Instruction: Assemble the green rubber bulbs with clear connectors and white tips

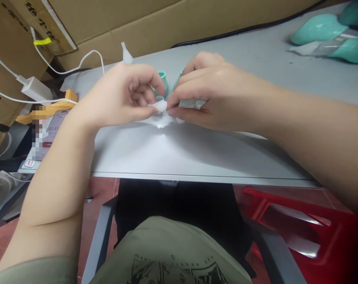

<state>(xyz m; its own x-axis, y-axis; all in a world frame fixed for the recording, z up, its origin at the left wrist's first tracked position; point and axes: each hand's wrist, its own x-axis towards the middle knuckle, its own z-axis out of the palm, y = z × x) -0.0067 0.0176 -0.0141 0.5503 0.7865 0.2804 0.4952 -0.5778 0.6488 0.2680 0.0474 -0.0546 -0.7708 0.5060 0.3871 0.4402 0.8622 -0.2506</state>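
My left hand (124,92) pinches a small translucent white nozzle-like piece (159,105) between thumb and fingers. At the right end of that piece, my right hand (210,92) has its thumb and index finger pressed together. Just behind the fingertips stands a teal part with a round open mouth (163,81), partly covered by my left fingers. Another teal part shows only as an edge behind my right hand. Some clear or white pieces lie under my right fingers, mostly hidden. A tapered white nozzle (126,54) sticks up behind my left hand.
Teal bulb-shaped items with clear pieces (323,33) lie at the back right of the grey table (173,157). A phone (56,130), an orange holder (71,96) and a white charger with cables (37,90) are at the left. Cardboard stands behind; a red stool (323,236) is below right.
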